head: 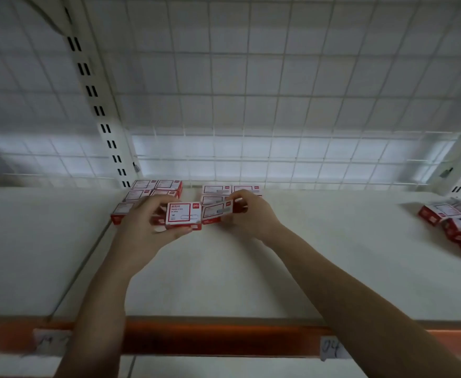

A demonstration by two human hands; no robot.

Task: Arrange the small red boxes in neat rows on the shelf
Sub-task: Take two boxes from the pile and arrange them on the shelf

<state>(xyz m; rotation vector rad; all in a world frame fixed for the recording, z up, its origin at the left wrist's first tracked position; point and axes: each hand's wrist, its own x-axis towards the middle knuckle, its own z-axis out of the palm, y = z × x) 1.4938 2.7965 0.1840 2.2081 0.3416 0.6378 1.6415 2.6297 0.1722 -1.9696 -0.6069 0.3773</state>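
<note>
Red boxes are sitting flat in two groups at the back of the white shelf (pixel 223 268): about five in the left group (pixel 152 190) and about four in the right group (pixel 225 193), partly hidden. The left hand (pixel 147 222) is gripping one box (pixel 182 216), label facing up. The right hand (pixel 247 214) is pinching another box (pixel 218 211) just beside it. A loose pile (pixel 453 225) of several boxes is lying well apart at the right edge
</note>
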